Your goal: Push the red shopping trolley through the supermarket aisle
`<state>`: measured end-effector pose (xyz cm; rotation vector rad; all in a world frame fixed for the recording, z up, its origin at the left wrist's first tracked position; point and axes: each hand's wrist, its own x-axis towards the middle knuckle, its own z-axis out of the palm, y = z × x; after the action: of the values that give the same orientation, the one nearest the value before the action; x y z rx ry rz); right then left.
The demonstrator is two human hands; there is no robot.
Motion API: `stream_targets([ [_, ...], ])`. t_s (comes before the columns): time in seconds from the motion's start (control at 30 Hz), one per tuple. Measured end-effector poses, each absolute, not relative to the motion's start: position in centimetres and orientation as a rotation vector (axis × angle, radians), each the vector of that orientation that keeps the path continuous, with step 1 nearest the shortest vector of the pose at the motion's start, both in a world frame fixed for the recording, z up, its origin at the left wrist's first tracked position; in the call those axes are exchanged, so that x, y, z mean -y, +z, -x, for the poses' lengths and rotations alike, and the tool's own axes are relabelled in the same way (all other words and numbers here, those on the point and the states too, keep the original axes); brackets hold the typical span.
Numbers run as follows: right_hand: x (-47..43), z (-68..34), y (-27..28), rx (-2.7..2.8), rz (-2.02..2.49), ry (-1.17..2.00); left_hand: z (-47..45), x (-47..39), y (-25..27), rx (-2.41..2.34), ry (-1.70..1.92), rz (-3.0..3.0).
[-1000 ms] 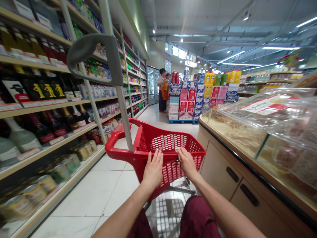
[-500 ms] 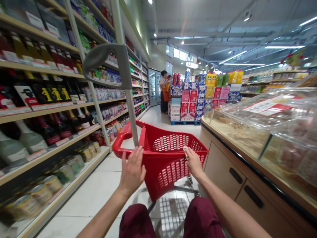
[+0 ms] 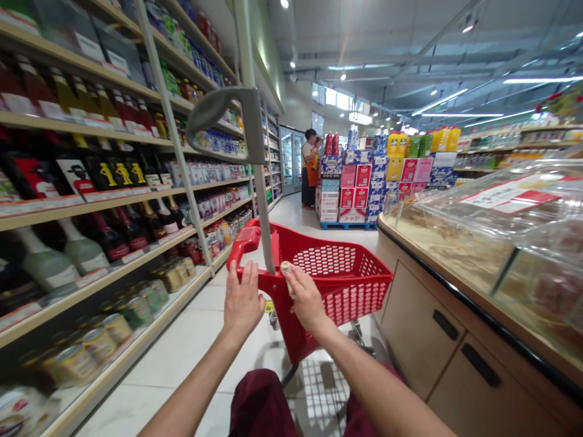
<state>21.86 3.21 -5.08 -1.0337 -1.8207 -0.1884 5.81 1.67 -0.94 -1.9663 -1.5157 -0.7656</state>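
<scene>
A red plastic shopping cart [image 3: 355, 252] with a perforated basket stands side-on before my knees. A grey metal pole [image 3: 265, 206] with a looped grey handle [image 3: 218, 121] rises beside its handle end. My left hand [image 3: 242, 297] holds the cart's red side rail near the handle, fingers over its top and thumb lower down. My right hand [image 3: 306, 300] is closed on a crumpled whitish cloth [image 3: 286, 267], pressed against the cart's side just right of the pole. Most of the cloth is hidden under my fingers.
Shelves of bottles [image 3: 113, 173] and cans [image 3: 98, 343] line the left. A wooden counter [image 3: 421, 315] with plastic-packed goods borders the right. Stacked drink boxes [image 3: 355, 188] stand ahead on a blue pallet [image 3: 348, 225]. Two people [image 3: 310, 170] are beside them.
My right hand has moved left along the cart's rim with the cloth, from mid-basket to near the pole. My left hand has come onto the rail. The view has shifted slightly left.
</scene>
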Motion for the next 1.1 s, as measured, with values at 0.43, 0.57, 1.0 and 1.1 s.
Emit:
stream_targets([
  [0.43, -1.2, -22.3, 0.6, 1.655, 0.887, -0.182, -9.5, -1.0, -0.3, 1.559, -0.653, 2.071],
  [0.57, -3.0, -24.1, 10.5, 1.628, 0.733, -0.488, -9.9, -1.0, -0.1, 1.583, -0.628, 2.087],
  [1.0, -4.4, -26.8, 6.7, 2.336, 0.786, -0.628, -10.0, -0.9, -0.2, 1.506, -0.739, 2.156],
  [1.1, -5.1, -26.5, 8.4, 2.202, 0.846, -0.625, -9.3, -1.0, -0.1, 1.455, -0.761, 2.180],
])
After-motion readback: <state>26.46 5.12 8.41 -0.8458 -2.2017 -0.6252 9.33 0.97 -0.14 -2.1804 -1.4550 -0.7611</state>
